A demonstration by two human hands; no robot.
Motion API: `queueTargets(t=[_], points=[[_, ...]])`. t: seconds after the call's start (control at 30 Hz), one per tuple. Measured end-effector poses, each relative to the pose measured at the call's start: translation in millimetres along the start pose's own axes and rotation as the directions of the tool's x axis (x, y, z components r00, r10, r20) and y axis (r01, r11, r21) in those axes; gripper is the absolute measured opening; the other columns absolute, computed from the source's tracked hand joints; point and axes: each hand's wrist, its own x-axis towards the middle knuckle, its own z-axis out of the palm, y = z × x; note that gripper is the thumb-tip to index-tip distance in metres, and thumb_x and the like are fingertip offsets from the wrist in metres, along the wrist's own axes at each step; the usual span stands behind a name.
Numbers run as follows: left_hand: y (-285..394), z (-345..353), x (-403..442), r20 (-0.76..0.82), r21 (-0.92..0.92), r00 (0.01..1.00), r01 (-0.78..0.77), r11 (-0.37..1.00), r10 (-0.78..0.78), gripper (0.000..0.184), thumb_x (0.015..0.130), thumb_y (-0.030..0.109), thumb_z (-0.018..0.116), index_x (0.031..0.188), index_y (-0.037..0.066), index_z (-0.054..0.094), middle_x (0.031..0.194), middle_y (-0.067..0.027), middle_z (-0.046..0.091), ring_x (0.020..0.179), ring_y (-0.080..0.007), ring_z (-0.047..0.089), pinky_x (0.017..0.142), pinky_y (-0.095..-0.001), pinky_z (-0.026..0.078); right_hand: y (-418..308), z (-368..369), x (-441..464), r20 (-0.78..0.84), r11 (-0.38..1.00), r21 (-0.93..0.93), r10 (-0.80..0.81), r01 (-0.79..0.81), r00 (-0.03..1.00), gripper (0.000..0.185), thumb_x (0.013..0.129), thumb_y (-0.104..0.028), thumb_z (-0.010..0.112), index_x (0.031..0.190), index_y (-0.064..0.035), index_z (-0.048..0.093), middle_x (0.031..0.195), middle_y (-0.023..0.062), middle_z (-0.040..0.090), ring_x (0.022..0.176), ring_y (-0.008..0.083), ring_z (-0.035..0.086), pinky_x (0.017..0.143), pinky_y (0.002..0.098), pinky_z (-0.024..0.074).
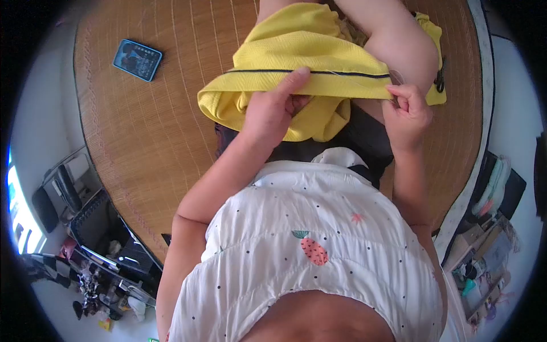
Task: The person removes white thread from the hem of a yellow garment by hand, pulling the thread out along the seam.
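A yellow textured cloth (302, 51) with a thin dark stripe along its edge band lies bunched across my lap and legs. My left hand (276, 108) grips the band near its middle, thumb on top and fingers curled underneath. At the band's right end, my right hand (407, 108) is closed, thumb and forefinger pinching the corner. A fine pale thread (399, 75) loops above that corner. Whether a needle is between the right fingers is too small to tell. The cloth's lower folds hang over dark fabric on my lap.
I sit on a brown woven mat (154, 125). A phone (137, 60) in a blue case lies at the upper left. Dark-handled scissors (439, 81) lie on more yellow cloth (436, 54) beyond my right leg. Cluttered household items stand below on both sides.
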Motion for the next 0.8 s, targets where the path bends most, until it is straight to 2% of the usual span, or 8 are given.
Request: queueTargets(t=[0.13, 0.23, 0.27, 0.37, 0.5, 0.6, 0.7, 0.8], points=[[4, -8, 7, 0.065, -0.066, 0.995, 0.08, 0.995, -0.076, 0.032, 0.079, 0.016, 0.062, 0.106, 0.005, 0.05, 0.096, -0.0039, 0.058, 0.083, -0.0127, 0.058, 0.063, -0.0236, 0.047, -20, -1, 5, 0.184, 0.988, 0.07, 0.12, -0.135, 0.976, 0.021, 0.067, -0.002, 0.062, 0.087, -0.0057, 0.058, 0.07, 0.002, 0.052, 0.06, 0.0081, 0.045, 0.053, 0.0211, 0.0371], [5, -8, 9, 0.057, -0.087, 0.996, 0.07, 0.994, -0.066, 0.031, 0.079, 0.014, 0.06, 0.107, 0.005, 0.048, 0.093, -0.0056, 0.059, 0.076, -0.0141, 0.059, 0.055, -0.0239, 0.046, -12, -19, -3, 0.275, 0.796, 0.433, 0.33, -0.423, 0.903, 0.021, 0.075, -0.012, 0.055, 0.094, -0.0018, 0.056, 0.069, -0.0019, 0.043, 0.062, 0.0062, 0.036, 0.057, 0.0188, 0.0307], [4, -9, 9, 0.049, -0.091, 0.997, 0.063, 0.994, -0.059, 0.031, 0.08, 0.013, 0.058, 0.107, 0.005, 0.047, 0.092, -0.0064, 0.059, 0.073, -0.0148, 0.06, 0.052, -0.0242, 0.046, -17, -19, 0, 0.27, 0.794, 0.423, 0.349, -0.436, 0.897, 0.022, 0.081, -0.013, 0.045, 0.095, 0.0014, 0.054, 0.068, -0.0041, 0.035, 0.063, 0.005, 0.03, 0.058, 0.0184, 0.0258], [4, -14, 11, 0.052, -0.075, 0.995, 0.093, 0.993, -0.089, 0.033, 0.079, 0.012, 0.058, 0.109, 0.004, 0.046, 0.095, -0.0077, 0.059, 0.079, -0.0174, 0.061, 0.057, -0.0265, 0.05, -23, -32, 13, 0.404, 0.786, 0.351, 0.363, -0.509, 0.84, 0.022, 0.085, -0.01, 0.041, 0.098, 0.0003, 0.055, 0.071, -0.002, 0.043, 0.066, 0.0052, 0.037, 0.061, 0.0187, 0.0303], [5, -12, 10, 0.064, -0.084, 0.996, 0.075, 0.994, -0.07, 0.036, 0.079, 0.01, 0.059, 0.111, 0.003, 0.045, 0.098, -0.0091, 0.058, 0.085, -0.0213, 0.061, 0.065, -0.03, 0.053, -41, -27, 28, 0.473, 0.898, 0.181, 0.278, -0.401, 0.836, 0.023, 0.089, -0.009, 0.041, 0.103, -0.0032, 0.058, 0.084, 0.0035, 0.059, 0.07, 0.0068, 0.05, 0.064, 0.019, 0.0396], [6, -12, 8, 0.06, -0.1, 0.997, 0.061, 0.993, -0.055, 0.036, 0.079, 0.009, 0.059, 0.111, 0.002, 0.045, 0.099, -0.0094, 0.058, 0.085, -0.0221, 0.061, 0.066, -0.0301, 0.054, -66, -12, 36, 0.533, 0.738, 0.359, 0.341, -0.572, 0.774, 0.019, 0.087, -0.002, 0.045, 0.101, 0.0018, 0.057, 0.081, 0.0019, 0.056, 0.069, 0.0054, 0.048, 0.062, 0.0173, 0.0389], [7, -16, 7, 0.046, -0.104, 0.996, 0.079, 0.991, -0.075, 0.033, 0.079, 0.009, 0.059, 0.109, 0.002, 0.047, 0.096, -0.009, 0.059, 0.083, -0.0214, 0.061, 0.062, -0.0289, 0.054, -64, 7, 39, 0.551, 0.826, 0.348, 0.202, -0.443, 0.81, 0.016, 0.082, 0.003, 0.051, 0.096, 0.002, 0.059, 0.084, 0.0053, 0.059, 0.073, 0.0078, 0.053, 0.064, 0.0178, 0.0424], [8, -16, 5, 0.043, -0.111, 0.996, 0.08, 0.991, -0.076, 0.031, 0.079, 0.008, 0.058, 0.107, 0.002, 0.048, 0.094, -0.0088, 0.06, 0.081, -0.0209, 0.062, 0.061, -0.0287, 0.054, -49, 29, 43, 0.341, 0.946, 0.324, -0.135, 0.019, 0.93, 0.012, 0.075, -0.003, 0.06, 0.086, -0.0046, 0.063, 0.073, 0.0067, 0.06, 0.064, 0.017, 0.057, 0.057, 0.0261, 0.0448]])
